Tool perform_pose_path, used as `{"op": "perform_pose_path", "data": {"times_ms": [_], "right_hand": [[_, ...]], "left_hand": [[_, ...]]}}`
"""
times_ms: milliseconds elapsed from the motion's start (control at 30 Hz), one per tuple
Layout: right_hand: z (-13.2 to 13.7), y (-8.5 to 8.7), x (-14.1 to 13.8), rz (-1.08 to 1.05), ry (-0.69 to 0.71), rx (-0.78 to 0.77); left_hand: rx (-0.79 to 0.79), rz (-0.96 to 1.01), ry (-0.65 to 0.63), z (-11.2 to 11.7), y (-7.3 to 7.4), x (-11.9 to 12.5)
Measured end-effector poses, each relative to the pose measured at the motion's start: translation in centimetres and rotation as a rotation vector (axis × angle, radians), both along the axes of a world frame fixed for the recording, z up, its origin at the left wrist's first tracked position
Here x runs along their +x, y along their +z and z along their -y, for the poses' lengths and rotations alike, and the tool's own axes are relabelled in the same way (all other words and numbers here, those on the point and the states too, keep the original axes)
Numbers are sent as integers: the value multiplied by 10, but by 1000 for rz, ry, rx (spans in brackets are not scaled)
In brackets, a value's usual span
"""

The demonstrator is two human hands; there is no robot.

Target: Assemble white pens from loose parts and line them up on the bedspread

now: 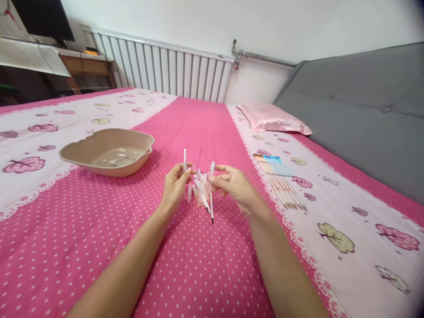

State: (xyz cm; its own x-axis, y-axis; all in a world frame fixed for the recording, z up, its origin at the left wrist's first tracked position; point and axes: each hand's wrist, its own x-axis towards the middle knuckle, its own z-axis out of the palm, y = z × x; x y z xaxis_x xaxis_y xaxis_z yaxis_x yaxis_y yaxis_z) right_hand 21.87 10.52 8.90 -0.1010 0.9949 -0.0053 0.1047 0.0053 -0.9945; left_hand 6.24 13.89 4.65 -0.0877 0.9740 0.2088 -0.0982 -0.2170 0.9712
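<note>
My left hand (pixel 175 184) pinches a slim white pen part (pixel 185 157) that stands upright above the fingers. In my right hand (pixel 233 184), thumb and fingers are closed on a pale translucent pen part (pixel 212 168). A white stick with a dark tip (pixel 212 212) points downward below that hand; whether it joins the held part I cannot tell. Between and beneath both hands lies a loose pile of pen parts (pixel 199 187), pale pink, clear and white, on the pink dotted bedspread (pixel 198 256). My fingers partly hide the pile.
A beige basin (pixel 139 163) with several small white bits inside stands at the left. Rows of pens (pixel 273 165) and more pale pens (pixel 287 193) lie at the right. Behind them are a pink pillow (pixel 274 118), a grey headboard (pixel 357 101) and a white radiator (pixel 165 64).
</note>
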Motion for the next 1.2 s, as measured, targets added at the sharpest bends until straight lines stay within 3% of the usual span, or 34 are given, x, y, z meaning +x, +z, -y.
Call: {"op": "perform_pose_path", "data": {"times_ms": [333, 600, 1200], "right_hand": [[-12, -6, 3, -121, -334, 278], [-12, -3, 6, -209, -428, 351], [-8, -2, 1, -135, -334, 374]], "left_hand": [[63, -116, -321, 3, -11, 8], [62, -229, -576, 6, -14, 8], [31, -240, -620, 11, -10, 10]]}}
